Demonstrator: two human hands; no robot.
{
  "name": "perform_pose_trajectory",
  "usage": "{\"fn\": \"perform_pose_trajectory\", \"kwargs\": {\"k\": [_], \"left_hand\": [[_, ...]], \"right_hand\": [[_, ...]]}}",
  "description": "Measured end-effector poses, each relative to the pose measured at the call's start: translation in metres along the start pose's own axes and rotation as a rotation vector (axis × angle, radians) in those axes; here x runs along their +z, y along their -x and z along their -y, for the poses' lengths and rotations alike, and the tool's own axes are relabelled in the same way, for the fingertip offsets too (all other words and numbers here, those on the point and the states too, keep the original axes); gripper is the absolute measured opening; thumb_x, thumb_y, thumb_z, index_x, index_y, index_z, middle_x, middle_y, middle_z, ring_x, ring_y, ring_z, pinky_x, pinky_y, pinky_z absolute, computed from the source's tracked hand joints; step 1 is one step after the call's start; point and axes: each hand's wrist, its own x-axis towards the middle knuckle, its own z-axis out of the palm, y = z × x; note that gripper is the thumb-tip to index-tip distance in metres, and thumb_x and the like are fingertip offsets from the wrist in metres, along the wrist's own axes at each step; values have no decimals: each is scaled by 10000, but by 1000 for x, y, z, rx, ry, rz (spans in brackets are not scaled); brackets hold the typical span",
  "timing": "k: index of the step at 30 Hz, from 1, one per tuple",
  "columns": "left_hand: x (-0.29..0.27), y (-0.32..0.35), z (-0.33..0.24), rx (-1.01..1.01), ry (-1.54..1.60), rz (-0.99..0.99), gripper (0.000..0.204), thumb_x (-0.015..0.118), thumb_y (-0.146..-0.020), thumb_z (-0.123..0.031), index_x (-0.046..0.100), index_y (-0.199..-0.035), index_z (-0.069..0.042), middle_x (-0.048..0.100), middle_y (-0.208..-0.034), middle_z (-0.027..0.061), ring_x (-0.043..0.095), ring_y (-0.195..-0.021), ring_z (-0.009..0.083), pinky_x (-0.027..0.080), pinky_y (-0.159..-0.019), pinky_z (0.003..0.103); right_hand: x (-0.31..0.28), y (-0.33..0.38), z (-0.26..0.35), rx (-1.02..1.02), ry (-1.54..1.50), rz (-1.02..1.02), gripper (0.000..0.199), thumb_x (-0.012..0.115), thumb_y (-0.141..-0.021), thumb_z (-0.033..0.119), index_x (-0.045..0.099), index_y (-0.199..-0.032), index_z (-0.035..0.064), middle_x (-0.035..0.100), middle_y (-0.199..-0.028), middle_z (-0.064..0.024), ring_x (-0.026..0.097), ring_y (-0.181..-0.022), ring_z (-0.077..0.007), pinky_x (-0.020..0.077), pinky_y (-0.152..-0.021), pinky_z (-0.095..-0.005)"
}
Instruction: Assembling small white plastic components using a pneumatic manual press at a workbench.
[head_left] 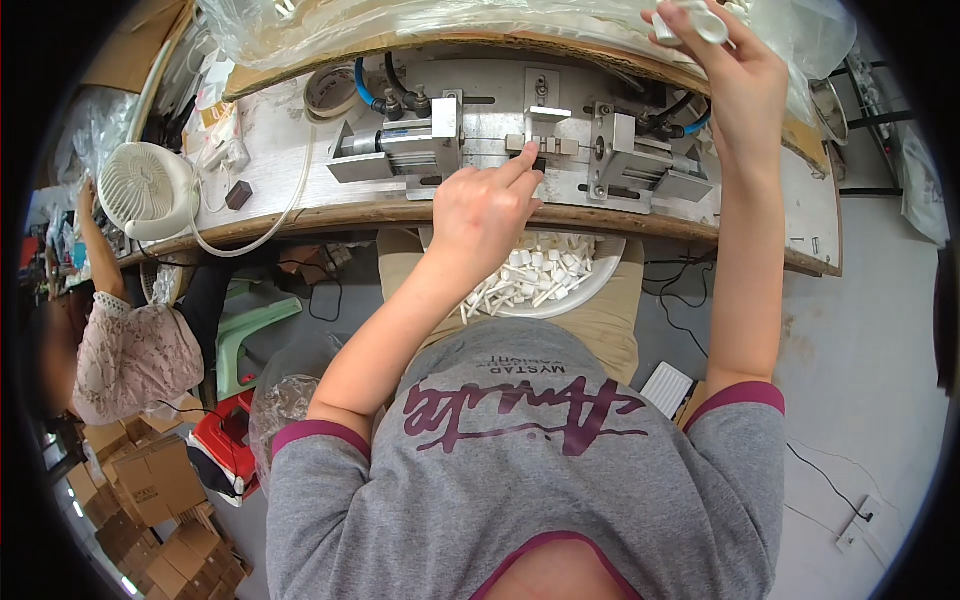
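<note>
My left hand [487, 212] reaches to the middle of a metal clamping fixture on the bench. Its index fingertip touches the small slotted metal block [562, 147], and the other fingers curl below; whatever they hold is hidden. Silver air cylinders, one on the left [408, 140] and one on the right [640, 155], face this block from either side. Raised at the far right, my right hand [748, 75] is closed around white cylindrical plastic pieces [692, 25]. On my lap, a white basin [605, 268] holds many small white plastic parts [540, 270].
A cardboard shelf edge with plastic bags [330, 30] overhangs the bench's back. At left are a white fan [150, 190], a tape roll [331, 92] and a small dark block [238, 195]. Another person [135, 350] sits far left, near a green stool [245, 340] and cardboard boxes [155, 480].
</note>
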Motion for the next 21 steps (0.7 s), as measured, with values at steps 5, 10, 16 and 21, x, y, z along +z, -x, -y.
{"fn": "perform_pose_trajectory", "kwargs": {"k": [5,10,16,21], "left_hand": [[-3,-2,1,-31,18,23,266,822,-647,-193,740,-885,-109,709,-1144,-13,648,-609,186,509,-575,280],[-14,-3,-1,-42,40,14,296,831,-659,-187,728,-924,-106,724,-1071,8,641,-617,175,507,-574,277],[-31,-13,-22,-121,354,-161,303,815,-698,-84,694,-976,-78,688,-893,54,680,-760,165,538,-642,283],[-31,0,-22,-195,571,-146,347,781,-738,11,706,-1072,-42,664,-1000,83,683,-852,177,590,-710,294]], "right_hand": [[-8,42,15,189,-157,116,359,703,-902,151,641,-1174,-75,710,-1028,-166,706,-878,-208,557,-795,-291],[10,88,5,331,-292,25,297,725,-877,95,685,-1154,-6,727,-955,-125,709,-843,-177,552,-828,-290],[23,134,0,345,-278,136,310,698,-885,41,661,-1184,-33,644,-1150,-109,642,-984,-145,544,-841,-260],[26,142,3,440,-332,145,288,688,-901,37,657,-1178,-35,680,-1072,-78,640,-943,-113,546,-799,-245]]}}
